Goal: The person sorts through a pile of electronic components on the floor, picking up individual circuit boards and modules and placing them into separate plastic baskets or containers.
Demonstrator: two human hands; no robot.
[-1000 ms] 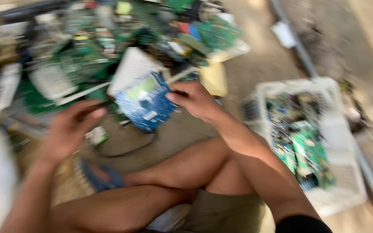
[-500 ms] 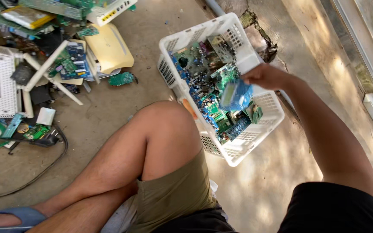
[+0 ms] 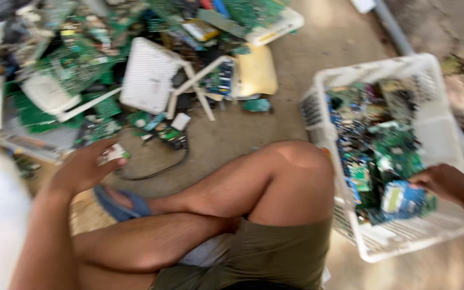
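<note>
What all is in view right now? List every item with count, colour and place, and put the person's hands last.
basket: one, white plastic, right side on the ground
circuit boards in the basket: many, green and blue, count unclear
blue board: one, blue with a pale label, in the basket at the right hand's fingertips
pile of boards: many, mostly green, upper left on the ground, blurred
white casing: one, white, ribbed, in the pile
yellow casing: one, pale yellow, right edge of the pile
black cable: one, looped on the ground by the pile
sandal: one, blue, on the foot
left hand: holds a small green-and-white piece
right hand: over the basket, touching the blue board
</note>
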